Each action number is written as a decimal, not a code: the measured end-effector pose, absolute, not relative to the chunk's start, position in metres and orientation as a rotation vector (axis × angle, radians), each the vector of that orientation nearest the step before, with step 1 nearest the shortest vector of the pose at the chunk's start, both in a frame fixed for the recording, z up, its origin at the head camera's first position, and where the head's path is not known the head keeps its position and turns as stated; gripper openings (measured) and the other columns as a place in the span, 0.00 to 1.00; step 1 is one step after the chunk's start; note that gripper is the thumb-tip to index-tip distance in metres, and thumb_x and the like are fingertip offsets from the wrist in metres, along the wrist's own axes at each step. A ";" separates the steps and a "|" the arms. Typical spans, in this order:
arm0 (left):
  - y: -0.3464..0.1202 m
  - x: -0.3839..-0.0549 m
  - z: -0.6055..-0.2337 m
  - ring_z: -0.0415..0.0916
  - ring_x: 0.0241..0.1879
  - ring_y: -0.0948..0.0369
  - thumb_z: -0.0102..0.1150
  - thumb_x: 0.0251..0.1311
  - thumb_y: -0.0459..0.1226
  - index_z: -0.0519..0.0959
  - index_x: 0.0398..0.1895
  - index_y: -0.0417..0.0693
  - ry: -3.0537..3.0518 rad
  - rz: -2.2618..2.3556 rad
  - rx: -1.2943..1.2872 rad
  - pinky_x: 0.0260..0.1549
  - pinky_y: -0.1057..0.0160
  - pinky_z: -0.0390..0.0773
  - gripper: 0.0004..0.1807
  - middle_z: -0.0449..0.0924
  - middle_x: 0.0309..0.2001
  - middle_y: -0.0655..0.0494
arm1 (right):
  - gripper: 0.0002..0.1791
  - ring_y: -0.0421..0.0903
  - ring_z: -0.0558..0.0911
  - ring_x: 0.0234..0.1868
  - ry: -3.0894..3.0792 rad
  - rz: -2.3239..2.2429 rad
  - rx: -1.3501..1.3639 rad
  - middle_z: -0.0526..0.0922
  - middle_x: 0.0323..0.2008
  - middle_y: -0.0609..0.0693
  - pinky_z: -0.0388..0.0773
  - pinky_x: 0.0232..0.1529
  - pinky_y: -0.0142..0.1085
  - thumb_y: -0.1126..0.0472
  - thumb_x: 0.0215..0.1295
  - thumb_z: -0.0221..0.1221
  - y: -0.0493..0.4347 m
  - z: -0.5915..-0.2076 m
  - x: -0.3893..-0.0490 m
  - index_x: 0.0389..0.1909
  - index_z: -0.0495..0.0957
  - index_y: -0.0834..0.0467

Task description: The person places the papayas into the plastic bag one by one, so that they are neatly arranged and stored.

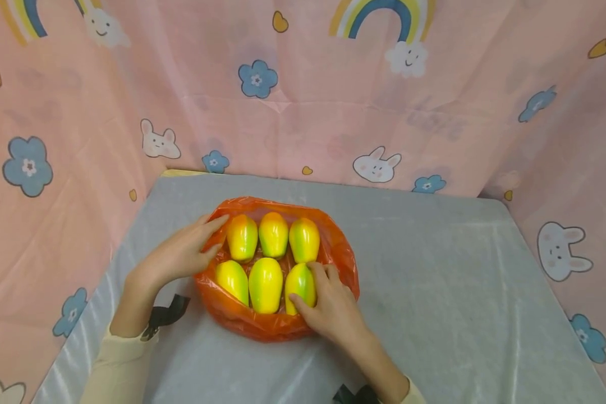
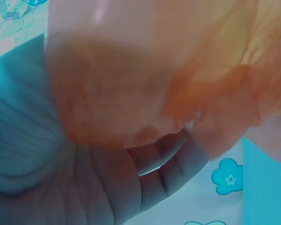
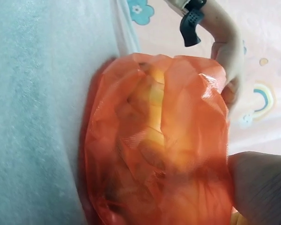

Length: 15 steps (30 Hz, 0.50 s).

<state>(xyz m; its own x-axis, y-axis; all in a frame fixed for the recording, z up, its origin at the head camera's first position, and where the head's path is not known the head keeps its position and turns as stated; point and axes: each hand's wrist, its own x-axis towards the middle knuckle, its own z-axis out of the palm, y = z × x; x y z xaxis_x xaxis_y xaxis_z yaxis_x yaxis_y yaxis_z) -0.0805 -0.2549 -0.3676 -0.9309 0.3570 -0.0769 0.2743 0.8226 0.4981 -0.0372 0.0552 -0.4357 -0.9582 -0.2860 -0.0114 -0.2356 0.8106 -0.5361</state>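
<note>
An orange plastic bag (image 1: 262, 331) lies with its mouth spread wide, and several shiny yellow-green mangoes (image 1: 266, 285) sit inside in two rows. At the front right, my right hand (image 1: 333, 306) holds a mango (image 1: 299, 283), thumb on its near side and fingertips at its top. My left hand (image 1: 182, 252) rests against the bag's left rim with loosely extended fingers. In the left wrist view, translucent film (image 2: 112, 93) covers part of that palm and hides some fingers. From the right wrist, the bag's side (image 3: 192, 122) blocks most of the right hand, and mangoes show dimly through it.
A grey cloth (image 1: 434, 292) covers the table beneath the bag. Pink printed curtains (image 1: 303, 129) hang around its back and sides. Black straps (image 1: 169, 314) with loose ends are worn at both wrists.
</note>
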 end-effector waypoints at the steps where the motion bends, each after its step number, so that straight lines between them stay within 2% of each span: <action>1: -0.255 -0.082 -0.368 0.62 0.79 0.36 0.56 0.73 0.33 0.62 0.81 0.35 2.838 0.741 0.494 0.76 0.34 0.65 0.34 0.58 0.82 0.34 | 0.38 0.50 0.81 0.34 2.903 -0.838 -0.427 0.78 0.55 0.60 0.86 0.40 0.47 0.43 0.63 0.71 0.056 -0.435 -0.038 0.69 0.72 0.57; 9: -0.260 -0.087 -0.376 0.60 0.80 0.35 0.56 0.75 0.36 0.62 0.81 0.36 2.813 0.774 0.474 0.77 0.32 0.63 0.34 0.57 0.82 0.33 | 0.38 0.55 0.85 0.51 2.879 -0.927 -0.413 0.77 0.62 0.58 0.86 0.59 0.55 0.46 0.64 0.72 0.061 -0.418 -0.039 0.71 0.73 0.56; 12: -0.261 -0.090 -0.380 0.58 0.80 0.35 0.56 0.76 0.37 0.61 0.82 0.38 2.790 0.784 0.455 0.77 0.32 0.61 0.34 0.55 0.83 0.34 | 0.38 0.56 0.84 0.56 2.891 -0.963 -0.401 0.77 0.65 0.57 0.85 0.62 0.55 0.47 0.64 0.72 0.066 -0.408 -0.042 0.72 0.72 0.55; 15: -0.261 -0.094 -0.382 0.58 0.80 0.35 0.55 0.76 0.38 0.61 0.82 0.40 2.770 0.802 0.443 0.77 0.31 0.61 0.35 0.54 0.83 0.34 | 0.36 0.58 0.83 0.58 2.928 -1.011 -0.433 0.77 0.65 0.57 0.86 0.62 0.56 0.48 0.65 0.71 0.074 -0.399 -0.049 0.71 0.73 0.56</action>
<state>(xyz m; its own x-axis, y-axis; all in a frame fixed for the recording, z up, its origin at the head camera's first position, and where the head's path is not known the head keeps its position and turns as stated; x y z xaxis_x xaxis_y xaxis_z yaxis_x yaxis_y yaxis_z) -0.0936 -0.2613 -0.3817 -0.9295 0.3456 -0.1286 0.2235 0.8054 0.5489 -0.0487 0.0741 -0.3986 -0.9617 -0.2633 0.0766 -0.2545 0.7529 -0.6070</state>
